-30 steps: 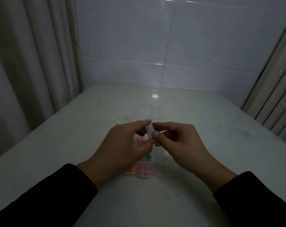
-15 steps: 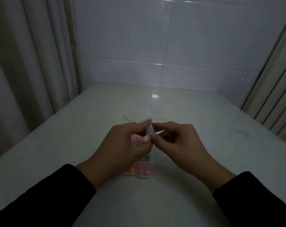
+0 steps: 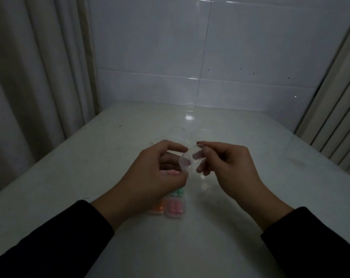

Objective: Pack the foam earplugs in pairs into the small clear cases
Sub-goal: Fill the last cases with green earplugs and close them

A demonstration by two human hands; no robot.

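Observation:
Both hands hold one small clear case [image 3: 192, 157] above the table, with its lid swung open. My left hand [image 3: 158, 173] pinches its left side and my right hand [image 3: 228, 165] grips the lid at the right. The case looks empty, though the dim light makes this hard to judge. Below my left hand lie filled cases on the table: one with pink earplugs [image 3: 173, 210], one with orange earplugs [image 3: 157, 208] and one with green earplugs [image 3: 178, 192], partly hidden by the hand.
The white table [image 3: 90, 177] runs to a tiled wall at the back. Curtains hang at the left [image 3: 29, 77] and right [image 3: 334, 121] edges. A crumpled clear plastic bag [image 3: 187, 134] lies beyond the hands, and more clear plastic [image 3: 205, 184] lies below my right hand.
The case was held shut between the fingertips; now its lid has been pulled open. My right hand has drawn slightly to the right.

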